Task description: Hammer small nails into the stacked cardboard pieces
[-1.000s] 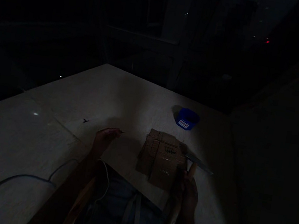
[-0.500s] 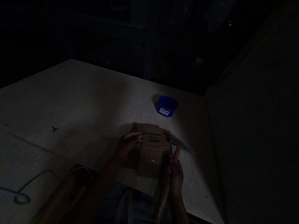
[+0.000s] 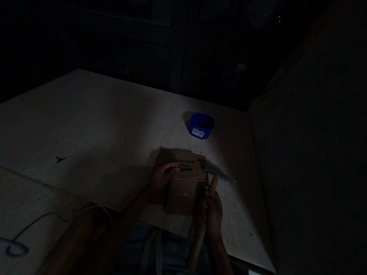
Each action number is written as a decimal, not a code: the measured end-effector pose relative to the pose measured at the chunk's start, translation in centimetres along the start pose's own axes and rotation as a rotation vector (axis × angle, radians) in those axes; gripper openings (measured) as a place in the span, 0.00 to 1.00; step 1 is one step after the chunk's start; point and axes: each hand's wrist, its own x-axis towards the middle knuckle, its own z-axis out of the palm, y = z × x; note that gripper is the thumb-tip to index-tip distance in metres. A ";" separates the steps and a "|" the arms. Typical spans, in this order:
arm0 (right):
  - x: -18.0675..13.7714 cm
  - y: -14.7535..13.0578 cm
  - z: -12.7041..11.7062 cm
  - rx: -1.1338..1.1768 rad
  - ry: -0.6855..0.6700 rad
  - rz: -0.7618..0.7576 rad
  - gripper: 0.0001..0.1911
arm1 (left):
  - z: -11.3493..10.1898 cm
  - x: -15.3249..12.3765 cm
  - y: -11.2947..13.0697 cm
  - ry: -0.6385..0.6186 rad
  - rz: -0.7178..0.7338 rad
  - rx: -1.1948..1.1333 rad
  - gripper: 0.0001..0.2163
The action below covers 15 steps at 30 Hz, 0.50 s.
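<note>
A folded piece of brown cardboard lies near the table's front edge, with a row of short dark slanted pieces or marks across its upper part. My left hand rests at the cardboard's left side, fingers stretched over it and tips close to the row. In my right hand is a hammer, gripped around its wooden handle. Its long, thin metal head points sideways just right of the cardboard. The darkness hides fine detail around the fingertips.
Beyond the cardboard stands a blue plastic container with a white label. A small dark Y-shaped thing lies on the tabletop to the left. A cable curls at lower left. A tall dark panel borders the right side.
My left hand has shifted slightly right, its fingers reaching further over the cardboard toward the dark row. The hammer stays in my right hand. The view has moved a little.
</note>
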 end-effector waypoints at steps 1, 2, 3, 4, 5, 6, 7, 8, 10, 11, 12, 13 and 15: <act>0.0 0.0 0.0 -0.002 0.003 -0.004 0.21 | 0.0 0.0 0.0 -0.005 -0.002 0.004 0.08; 0.0 0.1 0.0 -0.003 0.007 -0.008 0.20 | 0.0 0.0 0.0 -0.011 -0.005 0.007 0.08; 0.1 0.1 0.0 0.001 0.012 -0.011 0.20 | 0.0 0.0 0.0 -0.014 -0.008 0.009 0.08; 0.1 0.2 -0.1 0.006 0.014 -0.011 0.21 | 0.0 -0.1 0.0 -0.014 -0.013 0.011 0.08; 0.1 0.2 -0.1 0.012 0.013 -0.009 0.21 | 0.0 -0.1 0.1 -0.012 -0.018 0.014 0.09; 0.2 0.2 -0.1 0.017 0.013 -0.006 0.22 | 0.0 -0.1 0.1 -0.011 -0.026 0.019 0.09; 0.2 0.3 -0.1 0.019 0.014 -0.002 0.22 | 0.0 -0.2 0.1 -0.006 -0.034 0.024 0.08; 0.2 0.3 -0.1 0.016 0.015 0.003 0.22 | 0.1 -0.2 0.0 -0.004 -0.043 0.026 0.08; 0.2 0.3 -0.2 0.008 0.021 0.007 0.22 | 0.2 -0.2 -0.1 0.008 -0.051 0.022 0.08; 0.2 0.2 -0.2 0.005 0.022 0.007 0.22 | 0.2 -0.3 -0.3 0.017 -0.054 0.017 0.08; 0.2 0.2 -0.2 0.003 0.018 0.010 0.22 | 0.3 -0.3 -0.4 0.027 -0.059 0.010 0.08; 0.2 0.2 -0.2 0.003 0.012 0.010 0.22 | 0.4 -0.4 -0.5 0.034 -0.066 0.003 0.08; 0.1 0.0 -0.1 -0.003 0.007 0.008 0.22 | 0.5 -0.5 -0.7 0.038 -0.089 -0.009 0.09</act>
